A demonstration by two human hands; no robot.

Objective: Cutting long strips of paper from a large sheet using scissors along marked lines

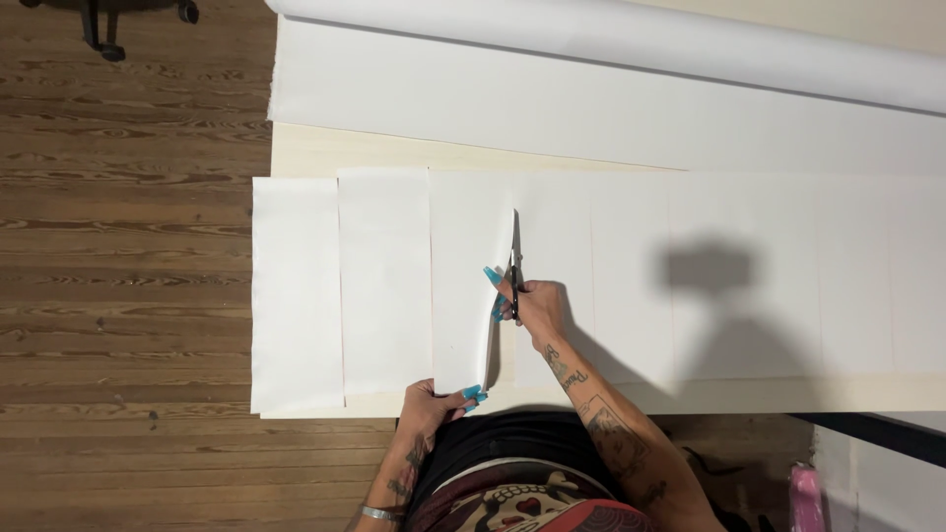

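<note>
Pale table (315, 148): right hand (537, 305) fingers clamped on scissors (514, 266); left hand (429, 406) fingers pinching fabric strip (471, 286).

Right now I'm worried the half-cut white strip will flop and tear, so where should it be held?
Grip the strip at its near bottom edge, coming from the person's side of the table, as the left hand does. That end overhangs the table edge and is already cut free, while the scissors in the right hand work further up.

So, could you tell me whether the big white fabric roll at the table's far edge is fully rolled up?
No, partly unrolled: a flat white sheet extends from the white fabric roll across the table.
</note>
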